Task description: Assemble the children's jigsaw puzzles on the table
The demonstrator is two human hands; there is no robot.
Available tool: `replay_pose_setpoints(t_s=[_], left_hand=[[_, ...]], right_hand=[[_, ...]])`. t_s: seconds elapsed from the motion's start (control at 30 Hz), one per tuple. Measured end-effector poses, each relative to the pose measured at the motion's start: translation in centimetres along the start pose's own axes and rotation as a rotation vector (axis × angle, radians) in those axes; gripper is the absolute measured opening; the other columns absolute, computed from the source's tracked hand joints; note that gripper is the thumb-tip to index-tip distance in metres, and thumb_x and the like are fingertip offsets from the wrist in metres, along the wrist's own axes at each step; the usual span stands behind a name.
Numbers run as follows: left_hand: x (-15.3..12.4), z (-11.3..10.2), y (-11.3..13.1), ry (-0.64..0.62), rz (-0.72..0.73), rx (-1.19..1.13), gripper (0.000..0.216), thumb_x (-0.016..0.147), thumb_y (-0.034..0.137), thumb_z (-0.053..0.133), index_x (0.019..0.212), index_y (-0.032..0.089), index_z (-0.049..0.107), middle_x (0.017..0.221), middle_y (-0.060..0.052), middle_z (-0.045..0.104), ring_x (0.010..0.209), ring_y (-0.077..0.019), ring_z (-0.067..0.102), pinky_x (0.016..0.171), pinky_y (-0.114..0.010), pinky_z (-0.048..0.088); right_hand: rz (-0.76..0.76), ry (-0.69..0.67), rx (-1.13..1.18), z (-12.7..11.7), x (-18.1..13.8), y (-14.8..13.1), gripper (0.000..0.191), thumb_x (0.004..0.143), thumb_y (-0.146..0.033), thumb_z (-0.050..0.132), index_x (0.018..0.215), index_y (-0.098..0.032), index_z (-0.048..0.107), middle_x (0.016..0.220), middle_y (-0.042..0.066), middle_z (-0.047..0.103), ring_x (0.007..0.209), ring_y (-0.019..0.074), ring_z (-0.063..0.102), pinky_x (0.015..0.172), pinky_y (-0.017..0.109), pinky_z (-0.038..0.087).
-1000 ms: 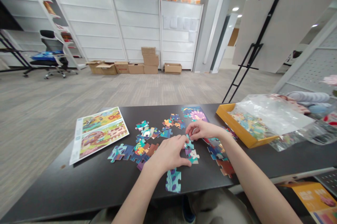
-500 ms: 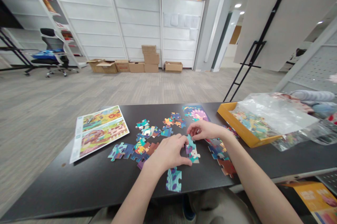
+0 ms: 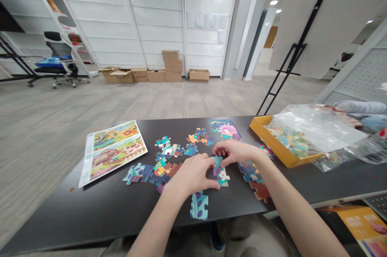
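Teal jigsaw pcs [image 3: 221, 175] are lying on the tbl [image 3: 115, 212] btwn L hand [image 3: 193, 172] and R hand [image 3: 236, 152]. L's arching palm-down, thumb spread wide, pinching nothing; R's half-curling at their far end, grip unclear tbh.

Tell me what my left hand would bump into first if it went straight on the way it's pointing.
Probably the teal-and-purple puzzle pieces right by the fingers of your left hand, though contact is hard to judge. Beyond them is your right hand.
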State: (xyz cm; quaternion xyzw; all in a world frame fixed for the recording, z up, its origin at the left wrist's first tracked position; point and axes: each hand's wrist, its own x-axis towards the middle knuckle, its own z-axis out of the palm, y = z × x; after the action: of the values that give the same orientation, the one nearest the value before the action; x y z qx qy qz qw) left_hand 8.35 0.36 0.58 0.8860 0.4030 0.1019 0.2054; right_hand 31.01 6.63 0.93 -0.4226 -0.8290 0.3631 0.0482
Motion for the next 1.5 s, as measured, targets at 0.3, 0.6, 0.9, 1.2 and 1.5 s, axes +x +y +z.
replay_pose_setpoints(t_s=[0.3, 0.6, 0.9, 1.2, 1.5], left_hand=[[0.0, 0.3, -0.3, 0.032, 0.126, -0.065, 0.045, 0.071, 0.044, 0.085, 0.108, 0.026, 0.067, 0.127, -0.005, 0.061, 0.119, -0.0285, 0.055, 0.101, -0.041, 0.046], [0.2, 1.0, -0.3, 0.064, 0.127, -0.038, 0.040, 0.072, 0.050, 0.083, 0.099, 0.025, 0.067, 0.119, -0.004, 0.065, 0.116, -0.0285, 0.056, 0.103, -0.041, 0.044], [0.1, 0.8, 0.0, 0.056, 0.074, 0.012, 0.038, 0.076, 0.049, 0.080, 0.099, 0.024, 0.066, 0.115, -0.005, 0.065, 0.112, -0.0280, 0.057, 0.098, -0.039, 0.047], [0.4, 0.7, 0.6, 0.046, 0.075, 0.080, 0.037, 0.079, 0.051, 0.076, 0.098, 0.021, 0.065, 0.111, -0.008, 0.065, 0.110, -0.0296, 0.058, 0.093, -0.039, 0.049], [-0.2, 1.4, 0.1, 0.080, 0.089, 0.071, 0.034, 0.084, 0.049, 0.073, 0.103, 0.023, 0.064, 0.119, -0.007, 0.065, 0.114, -0.0285, 0.058, 0.099, -0.040, 0.046]], right_hand=[[-0.025, 0.108, 0.078, -1.1, -0.6, 1.1, 0.031, 0.079, -0.038, 0.071, 0.103, -0.018, 0.070, 0.090, 0.004, 0.072, 0.079, 0.0171, 0.065, 0.073, 0.027, 0.051], [0.353, 0.673, -0.345, -3.1, -1.5, 4.7, 0.013, 0.084, -0.027, 0.062, 0.086, -0.021, 0.073, 0.082, 0.004, 0.077, 0.078, 0.0199, 0.069, 0.067, 0.026, 0.046], [0.282, 0.862, -0.224, -3.8, -2.5, 4.4, 0.019, 0.085, -0.035, 0.061, 0.084, -0.019, 0.072, 0.077, 0.004, 0.076, 0.073, 0.0191, 0.069, 0.069, 0.028, 0.049], [0.499, 0.932, -0.155, -2.6, -8.5, 2.1, 0.019, 0.082, -0.034, 0.065, 0.083, -0.018, 0.074, 0.080, 0.007, 0.076, 0.074, 0.0200, 0.069, 0.071, 0.029, 0.051], [0.795, 0.842, -0.225, 2.1, -7.7, 3.5, 0.035, 0.074, -0.044, 0.075, 0.097, -0.018, 0.074, 0.100, 0.010, 0.075, 0.094, 0.0266, 0.071, 0.078, 0.032, 0.052]])
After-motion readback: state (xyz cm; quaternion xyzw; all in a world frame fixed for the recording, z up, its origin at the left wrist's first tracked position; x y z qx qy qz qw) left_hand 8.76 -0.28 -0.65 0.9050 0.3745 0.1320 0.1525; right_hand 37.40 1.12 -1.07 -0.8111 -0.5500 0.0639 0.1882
